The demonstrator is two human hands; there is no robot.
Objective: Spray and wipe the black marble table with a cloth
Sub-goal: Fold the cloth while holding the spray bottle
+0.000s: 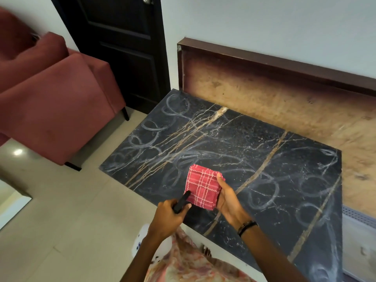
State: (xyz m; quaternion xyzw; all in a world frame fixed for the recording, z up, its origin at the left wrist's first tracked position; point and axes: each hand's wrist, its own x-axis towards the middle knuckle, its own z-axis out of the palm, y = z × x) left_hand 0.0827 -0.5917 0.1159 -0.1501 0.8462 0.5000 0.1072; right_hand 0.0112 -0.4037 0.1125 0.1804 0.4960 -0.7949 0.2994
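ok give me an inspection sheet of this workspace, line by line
surface: black marble table, pale looping smear marks all over it
job's things: folded red checked cloth held above the table; black spray nozzle aimed at the cloth
clutter: nothing seen
hands: left hand grips the nozzle; right hand holds the cloth
cables: nothing seen
surroundings: red armchair, dark door, wooden panel behind the table, tiled floor
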